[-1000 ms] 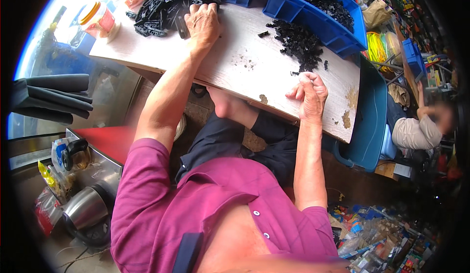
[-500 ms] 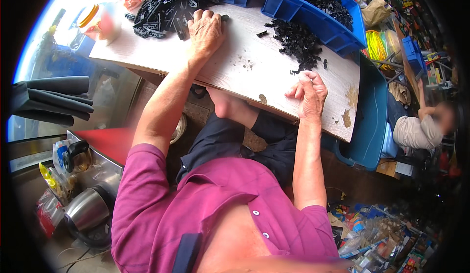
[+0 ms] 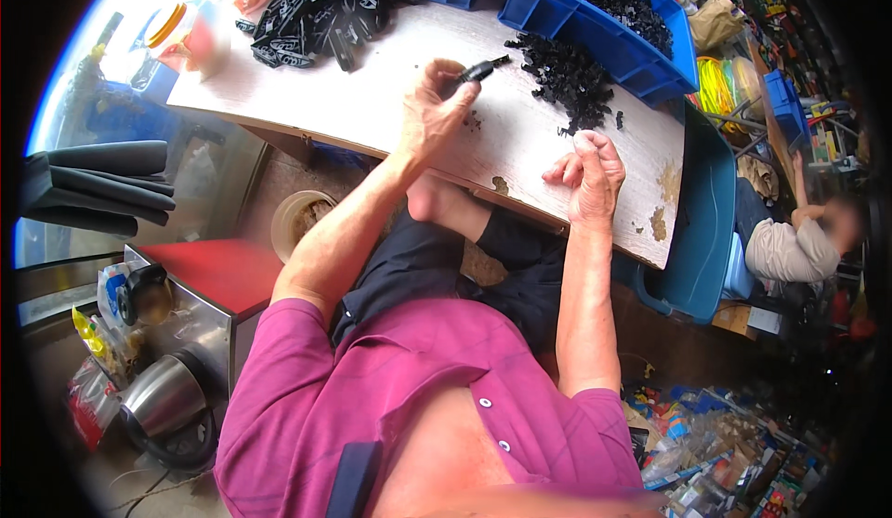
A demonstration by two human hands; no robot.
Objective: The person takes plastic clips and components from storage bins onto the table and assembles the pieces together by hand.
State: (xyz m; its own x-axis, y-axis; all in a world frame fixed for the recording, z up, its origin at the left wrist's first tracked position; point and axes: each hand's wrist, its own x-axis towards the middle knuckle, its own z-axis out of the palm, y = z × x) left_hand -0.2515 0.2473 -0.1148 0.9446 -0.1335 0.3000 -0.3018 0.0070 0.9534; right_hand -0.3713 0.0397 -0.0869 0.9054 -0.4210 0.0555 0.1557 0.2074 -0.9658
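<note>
My left hand (image 3: 432, 114) is over the middle of the table, thumb and fingers closed on a slim black plastic piece (image 3: 478, 71) that points to the far right. At the back left lies a heap of similar long black pieces (image 3: 321, 16), some with white markings. My right hand (image 3: 593, 179) rests above the table's near right part with its fingers curled and pressed together; what they hold, if anything, is hidden. Just beyond it is a pile of small black plastic parts (image 3: 567, 81).
Blue crates (image 3: 595, 39) stand along the table's back, one filled with small black parts. A jar with an orange lid (image 3: 186, 44) is at the far left. Right of the table (image 3: 520, 160) stands a teal tub (image 3: 697, 211). Another person (image 3: 790, 239) sits farther right.
My left hand has come from the heap of long pieces to the right and nearer, bringing one black piece with it. My right hand has hardly moved.
</note>
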